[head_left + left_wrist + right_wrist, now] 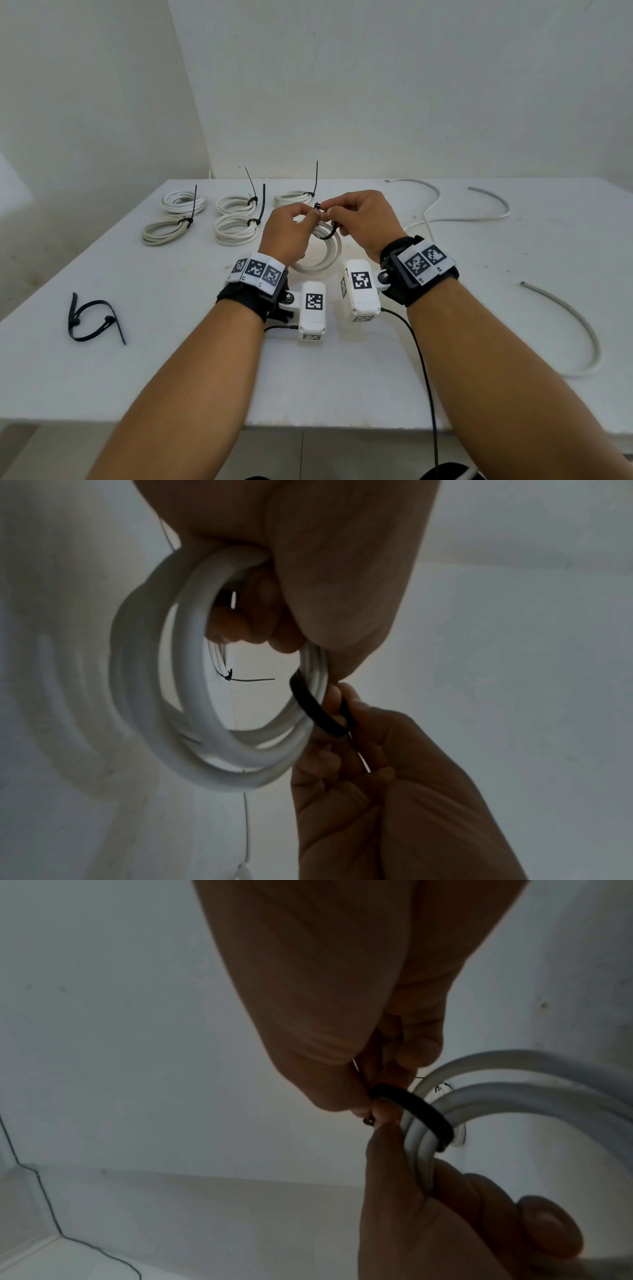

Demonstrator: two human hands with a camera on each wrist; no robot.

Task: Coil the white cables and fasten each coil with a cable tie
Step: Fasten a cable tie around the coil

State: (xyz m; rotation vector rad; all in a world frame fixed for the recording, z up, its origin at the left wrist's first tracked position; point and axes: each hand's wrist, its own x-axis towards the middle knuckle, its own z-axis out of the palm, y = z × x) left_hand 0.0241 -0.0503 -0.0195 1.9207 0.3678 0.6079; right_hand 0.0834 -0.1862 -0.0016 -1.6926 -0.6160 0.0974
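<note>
A white cable coil (318, 260) hangs upright between my hands above the middle of the table (342, 370). My left hand (308, 216) grips the coil's top, its fingers curled through the ring (192, 696). A black cable tie (329, 233) is looped loosely round the coil's strands (514, 1096). My right hand (329, 215) pinches the tie (419, 1110) beside the left thumb. The tie's head (317, 205) sticks up between the two hands. In the left wrist view the tie (315, 710) crosses the coil at its right side, against my right hand (342, 715).
Several tied coils (236, 228) with upright black tie tails lie at the back left. Loose white cables lie at the back right (432, 209), far right (495, 202) and right front (579, 329). Spare black ties (90, 318) lie at the front left.
</note>
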